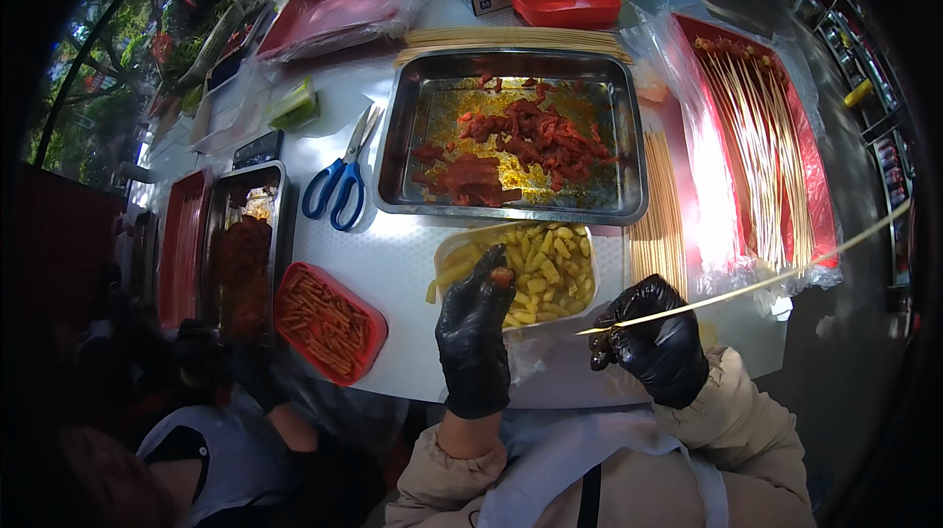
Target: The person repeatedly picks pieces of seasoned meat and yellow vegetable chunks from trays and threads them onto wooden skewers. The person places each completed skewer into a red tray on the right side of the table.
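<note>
My left hand point(475, 344), in a black glove, pinches a small reddish piece of meat point(502, 277) at its fingertips. Below those fingers lies a pale tub point(595, 274) of yellow-green pickled pepper pieces point(560, 263). A bamboo skewer point(759, 291) is held in my gloved right hand point(659, 347); its bare point faces left, towards the left hand, and its long end reaches up to the right. Beyond the tub, a steel tray point(508, 214) holds marinated red meat slices point(545, 137) over an oily yellow bottom.
Blue-handled scissors point(345, 178) lie left of the tray. A red tub point(328, 322) holds thin orange-red strips. Loose skewers point(656, 211) lie at right, beside a plastic-lined red tray point(821, 211) of loaded skewers. A co-worker's gloved hand point(258, 373) is near another meat tray point(284, 233).
</note>
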`<state>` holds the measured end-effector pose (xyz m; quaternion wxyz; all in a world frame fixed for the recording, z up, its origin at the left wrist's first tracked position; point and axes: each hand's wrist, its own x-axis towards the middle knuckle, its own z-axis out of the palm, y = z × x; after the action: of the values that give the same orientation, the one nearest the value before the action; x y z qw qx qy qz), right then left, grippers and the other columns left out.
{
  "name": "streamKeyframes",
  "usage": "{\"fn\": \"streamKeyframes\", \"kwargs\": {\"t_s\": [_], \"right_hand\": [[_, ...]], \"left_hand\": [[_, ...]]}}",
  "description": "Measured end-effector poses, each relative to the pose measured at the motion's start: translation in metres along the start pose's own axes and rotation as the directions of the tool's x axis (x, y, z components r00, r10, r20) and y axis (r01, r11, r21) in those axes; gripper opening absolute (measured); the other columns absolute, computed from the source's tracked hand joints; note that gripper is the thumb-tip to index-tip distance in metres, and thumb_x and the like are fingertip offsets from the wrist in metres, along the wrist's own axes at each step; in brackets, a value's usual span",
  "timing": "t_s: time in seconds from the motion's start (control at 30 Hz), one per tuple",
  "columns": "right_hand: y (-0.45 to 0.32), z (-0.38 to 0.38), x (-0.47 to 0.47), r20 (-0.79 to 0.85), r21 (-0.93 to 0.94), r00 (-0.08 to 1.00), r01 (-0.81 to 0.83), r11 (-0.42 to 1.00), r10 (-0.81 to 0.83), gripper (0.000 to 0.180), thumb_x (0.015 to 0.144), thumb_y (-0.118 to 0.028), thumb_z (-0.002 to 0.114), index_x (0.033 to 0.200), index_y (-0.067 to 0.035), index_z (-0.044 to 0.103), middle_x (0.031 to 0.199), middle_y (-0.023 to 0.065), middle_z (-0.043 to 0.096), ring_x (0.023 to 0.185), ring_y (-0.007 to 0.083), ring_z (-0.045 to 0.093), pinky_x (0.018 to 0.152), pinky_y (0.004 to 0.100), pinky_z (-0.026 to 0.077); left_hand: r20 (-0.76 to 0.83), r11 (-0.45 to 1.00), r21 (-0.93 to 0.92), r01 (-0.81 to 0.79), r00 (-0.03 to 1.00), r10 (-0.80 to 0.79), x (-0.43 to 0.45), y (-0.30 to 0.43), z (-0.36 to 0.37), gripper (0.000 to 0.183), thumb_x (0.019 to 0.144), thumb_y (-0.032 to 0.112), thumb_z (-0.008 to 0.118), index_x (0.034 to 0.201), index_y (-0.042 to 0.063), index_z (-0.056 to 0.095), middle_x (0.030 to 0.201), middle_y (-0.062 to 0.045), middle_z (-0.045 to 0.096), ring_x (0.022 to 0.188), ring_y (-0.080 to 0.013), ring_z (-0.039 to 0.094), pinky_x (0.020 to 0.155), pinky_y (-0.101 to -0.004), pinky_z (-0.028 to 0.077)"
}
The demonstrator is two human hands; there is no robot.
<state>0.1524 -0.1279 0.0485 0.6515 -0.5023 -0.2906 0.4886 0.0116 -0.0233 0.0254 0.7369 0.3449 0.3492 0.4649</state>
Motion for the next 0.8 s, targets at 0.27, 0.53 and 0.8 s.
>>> {"fn": "streamKeyframes", "kwargs": {"t_s": [0.27,0.53,0.8], "right_hand": [[0.018,0.039,0.036,0.081,-0.622,0.875,0.419,0.661,-0.478,0.019,0.067,-0.004,0.065,0.083,-0.005,0.056,0.075,0.0104,0.06,0.067,0.0288,0.062,0.058,0.0335,0.05],[0.023,0.043,0.039,0.149,-0.652,0.842,0.478,0.589,-0.519,0.019,0.067,-0.004,0.065,0.084,-0.005,0.057,0.077,0.0104,0.06,0.068,0.0291,0.062,0.058,0.0347,0.05],[0.027,0.044,0.041,0.18,-0.621,0.812,0.531,0.576,-0.555,0.02,0.069,0.0,0.064,0.086,-0.004,0.056,0.079,0.0103,0.06,0.071,0.0277,0.062,0.062,0.0331,0.05]], "left_hand": [[-0.013,0.992,-0.116,0.046,0.999,-0.048,-0.008,0.001,0.001,0.028,0.088,0.002,0.05,0.115,-0.007,0.05,0.118,-0.014,0.051,0.11,-0.0189,0.048,0.095,-0.0295,0.041],[-0.031,0.995,-0.093,0.025,0.999,-0.028,-0.008,0.0,0.002,0.027,0.088,0.002,0.05,0.114,-0.006,0.05,0.118,-0.014,0.051,0.108,-0.0179,0.049,0.093,-0.03,0.04],[-0.084,0.994,-0.107,0.009,0.996,-0.018,-0.007,-0.007,0.001,0.027,0.087,0.0,0.05,0.113,-0.006,0.049,0.12,-0.016,0.051,0.11,-0.0191,0.048,0.095,-0.0316,0.038]]}}
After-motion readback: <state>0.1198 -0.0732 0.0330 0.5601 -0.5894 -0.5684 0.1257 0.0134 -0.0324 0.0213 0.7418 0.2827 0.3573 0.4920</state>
